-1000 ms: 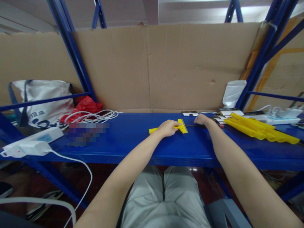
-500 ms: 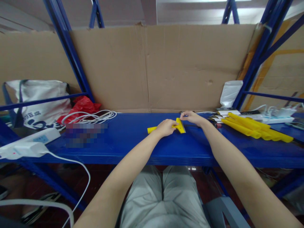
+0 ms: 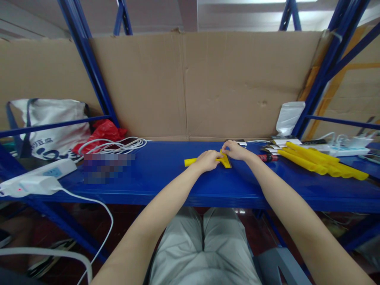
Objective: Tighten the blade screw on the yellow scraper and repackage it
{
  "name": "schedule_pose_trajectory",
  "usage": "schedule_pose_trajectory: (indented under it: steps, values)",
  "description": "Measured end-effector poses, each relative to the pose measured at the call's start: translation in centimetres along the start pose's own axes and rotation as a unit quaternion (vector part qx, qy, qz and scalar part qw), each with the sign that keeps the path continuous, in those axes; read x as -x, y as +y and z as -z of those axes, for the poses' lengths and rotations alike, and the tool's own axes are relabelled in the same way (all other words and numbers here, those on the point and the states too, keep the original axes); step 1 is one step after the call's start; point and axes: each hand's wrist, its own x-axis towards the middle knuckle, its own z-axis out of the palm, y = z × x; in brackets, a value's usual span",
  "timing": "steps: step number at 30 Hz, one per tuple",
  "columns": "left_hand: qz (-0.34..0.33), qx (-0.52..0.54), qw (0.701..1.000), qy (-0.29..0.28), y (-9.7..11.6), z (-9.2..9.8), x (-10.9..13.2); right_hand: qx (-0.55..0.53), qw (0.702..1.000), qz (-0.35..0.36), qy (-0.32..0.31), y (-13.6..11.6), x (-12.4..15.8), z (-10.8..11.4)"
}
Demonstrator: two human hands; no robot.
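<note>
A yellow scraper point(image 3: 226, 161) with a wide, T-shaped head is held low over the blue tabletop. My left hand point(image 3: 208, 160) is wrapped round its handle near the head, and the handle's end sticks out to the left. At the far corner of the head, the fingers of my right hand point(image 3: 233, 150) are pinched together. Whatever may be between those fingertips is too small to make out. Beyond my right wrist lies a red-handled tool point(image 3: 268, 158), its other end hidden by the arm.
Several yellow tubular handles point(image 3: 320, 160) are piled on the right, beside a white power strip point(image 3: 350, 151). Coiled white cable point(image 3: 124, 146), a red plastic bag point(image 3: 108, 132) and another power strip point(image 3: 56, 170) occupy the left. A cardboard sheet point(image 3: 142, 87) walls the back.
My right hand has shifted slightly left and nearer, down onto the corner of the scraper head. My left hand keeps its hold. The red tool handle shows more.
</note>
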Motion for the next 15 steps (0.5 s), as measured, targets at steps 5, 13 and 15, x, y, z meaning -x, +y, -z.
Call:
schedule_pose_trajectory:
  steps: [5, 13, 15]
  values:
    - [-0.008, -0.006, 1.0, 0.0, -0.01, 0.07, -0.01, 0.025, 1.0, -0.002, -0.003, -0.02, 0.07, -0.27]
    - [-0.014, -0.028, 0.999, 0.007, -0.03, 0.07, 0.0, 0.048, 0.995, -0.084, -0.003, -0.57, -0.37, -0.77]
    - [-0.012, -0.031, 0.999, 0.008, -0.1, 0.04, -0.01, 0.041, 0.992, -0.115, -0.004, -0.9, -0.41, -0.86]
